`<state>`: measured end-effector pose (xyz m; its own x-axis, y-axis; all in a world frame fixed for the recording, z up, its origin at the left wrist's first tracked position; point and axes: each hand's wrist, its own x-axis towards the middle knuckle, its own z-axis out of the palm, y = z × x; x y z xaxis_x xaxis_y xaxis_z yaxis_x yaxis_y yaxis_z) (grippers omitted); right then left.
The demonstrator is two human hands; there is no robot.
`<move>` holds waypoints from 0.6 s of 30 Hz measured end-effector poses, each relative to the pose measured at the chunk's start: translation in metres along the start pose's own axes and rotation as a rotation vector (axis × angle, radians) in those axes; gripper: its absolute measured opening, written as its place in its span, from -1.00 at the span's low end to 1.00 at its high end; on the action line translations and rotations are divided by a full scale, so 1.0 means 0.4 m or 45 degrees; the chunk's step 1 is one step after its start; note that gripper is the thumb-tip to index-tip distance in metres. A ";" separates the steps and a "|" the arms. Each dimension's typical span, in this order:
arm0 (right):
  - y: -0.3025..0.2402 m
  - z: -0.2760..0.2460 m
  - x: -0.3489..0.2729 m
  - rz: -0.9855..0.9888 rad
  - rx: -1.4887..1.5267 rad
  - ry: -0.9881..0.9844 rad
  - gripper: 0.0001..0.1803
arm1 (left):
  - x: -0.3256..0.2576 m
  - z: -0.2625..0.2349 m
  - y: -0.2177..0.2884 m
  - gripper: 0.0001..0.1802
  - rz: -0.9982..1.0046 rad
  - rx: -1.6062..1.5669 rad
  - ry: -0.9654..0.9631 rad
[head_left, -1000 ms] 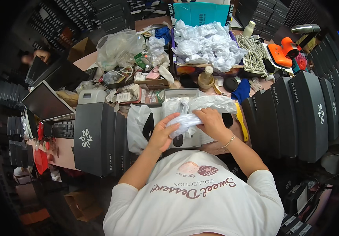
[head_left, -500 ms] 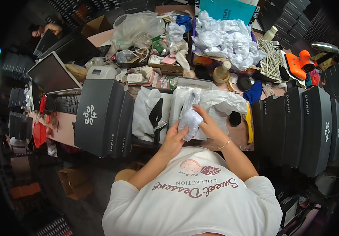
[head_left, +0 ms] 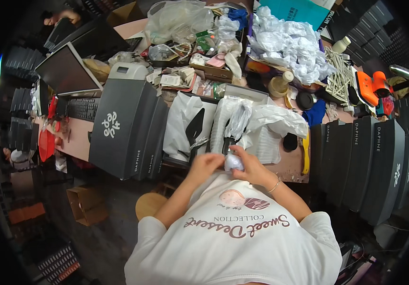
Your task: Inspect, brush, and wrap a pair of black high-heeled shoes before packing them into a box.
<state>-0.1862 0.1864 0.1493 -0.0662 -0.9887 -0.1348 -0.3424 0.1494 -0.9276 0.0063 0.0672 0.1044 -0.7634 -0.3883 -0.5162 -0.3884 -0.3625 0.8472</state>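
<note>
left hand (head_left: pixel 204 164) and right hand (head_left: pixel 251 167) pinch a white paper wad (head_left: pixel 233 162), frame centre | open box (head_left: pixel 242 95) above holds white wrapping (head_left: pixel 266 121) | desk (head_left: pixel 287 166)

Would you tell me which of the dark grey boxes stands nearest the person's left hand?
The narrow box on the left stack's right edge, beside the white bag; it stands closest to the left hand.

Dark shoe boxes (head_left: pixel 123 128) flank the desk, beside a keyboard (head_left: pixel 82 108) and monitor (head_left: pixel 64 71).
</note>
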 end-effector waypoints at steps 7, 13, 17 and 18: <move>-0.004 -0.055 -0.053 0.281 0.110 -0.214 -0.49 | 0.158 -0.222 -0.203 -0.24 -0.025 0.482 0.865; 0.034 -0.045 -0.091 0.206 0.173 -0.191 -0.48 | 0.178 -0.230 -0.132 -0.41 -0.196 0.660 0.895; 0.014 -0.061 -0.049 0.302 0.596 0.150 -0.52 | 0.136 -0.284 -0.066 -0.72 -0.149 -0.633 0.343; -0.015 -0.078 -0.021 0.269 0.606 0.194 -0.55 | 0.102 -0.270 0.006 -0.74 -0.210 -0.637 0.218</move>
<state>-0.2129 0.1942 0.1670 -0.2348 -0.9192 -0.3161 0.1532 0.2862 -0.9459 0.0300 -0.0410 0.0716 -0.6018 -0.4094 -0.6857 -0.1713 -0.7724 0.6115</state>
